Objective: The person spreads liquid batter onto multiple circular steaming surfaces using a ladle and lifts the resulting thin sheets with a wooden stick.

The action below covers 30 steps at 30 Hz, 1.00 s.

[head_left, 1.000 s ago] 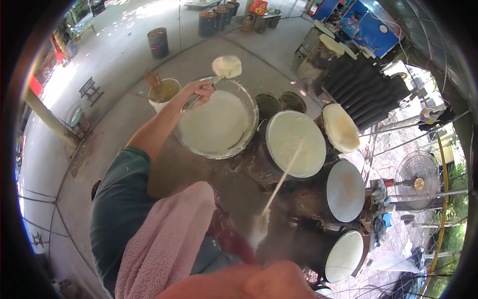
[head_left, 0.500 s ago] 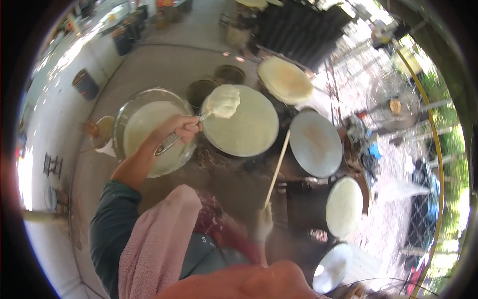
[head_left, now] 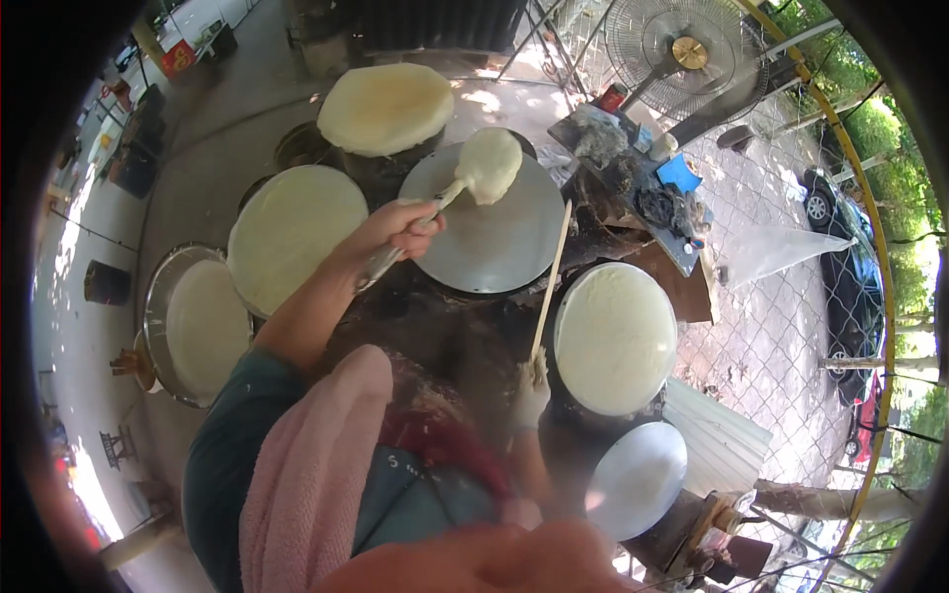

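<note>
My left hand (head_left: 405,229) is closed round the metal handle of a ladle (head_left: 453,192). A thick, pale, creamy batter (head_left: 490,163) heaps over its bowl, above a bare round griddle (head_left: 494,247). My right hand (head_left: 531,395), in a whitish glove, grips the lower end of a long thin wooden stick (head_left: 553,277), which points up beside that griddle's right edge. Left of the griddle, a pale batter sheet (head_left: 292,232) covers another round plate. On the right, a third plate carries a similar sheet (head_left: 615,341).
A wide metal basin (head_left: 150,316) with pale batter stands at the left. A pale flatbread (head_left: 386,104) lies at the far side. Near right is another bare griddle (head_left: 638,479). A large fan (head_left: 687,54) and a cluttered board (head_left: 633,168) stand by the chain-link fence.
My view has turned right. The loaded ladle has moved from over the batter-covered plate to over the bare griddle. My right hand still holds the stick.
</note>
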{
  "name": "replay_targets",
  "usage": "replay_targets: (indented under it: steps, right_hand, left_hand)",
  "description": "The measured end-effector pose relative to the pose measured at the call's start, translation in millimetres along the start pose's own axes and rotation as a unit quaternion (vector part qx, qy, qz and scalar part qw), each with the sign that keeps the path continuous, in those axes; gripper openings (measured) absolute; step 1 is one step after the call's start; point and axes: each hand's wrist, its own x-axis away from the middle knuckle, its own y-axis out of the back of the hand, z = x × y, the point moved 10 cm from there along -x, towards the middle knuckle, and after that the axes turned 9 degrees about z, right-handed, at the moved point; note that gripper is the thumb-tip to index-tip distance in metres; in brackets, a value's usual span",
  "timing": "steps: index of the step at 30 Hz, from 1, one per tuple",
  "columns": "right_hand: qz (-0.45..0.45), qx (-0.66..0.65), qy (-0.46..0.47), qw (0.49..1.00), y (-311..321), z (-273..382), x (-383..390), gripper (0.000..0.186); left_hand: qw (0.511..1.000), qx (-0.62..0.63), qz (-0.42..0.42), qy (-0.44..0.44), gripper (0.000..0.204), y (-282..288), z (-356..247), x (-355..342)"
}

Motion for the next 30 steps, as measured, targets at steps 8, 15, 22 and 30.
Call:
replay_targets:
  steps: [8,15,22,30]
  right_hand:
    - [-0.038,0.27,0.071,0.959,-32.5,73.2,-114.5,0.051]
    - [-0.03,0.116,-0.052,0.991,-63.5,14.5,-128.2,0.037]
    - [-0.015,0.081,-0.047,0.995,-83.8,47.8,-151.9,0.035]
    - [0.093,-0.056,-0.215,0.971,-134.6,22.9,-164.2,0.035]
  left_hand:
    - [0.969,-0.204,-0.122,-0.069,0.025,64.0,55.0,-163.0]
    - [0.803,-0.516,-0.257,-0.149,0.03,130.5,33.8,-148.5]
    - [0.73,-0.575,-0.309,-0.203,0.02,139.7,-52.8,-50.8]
    - [0.77,-0.546,-0.29,-0.157,0.018,161.0,-38.2,19.3]
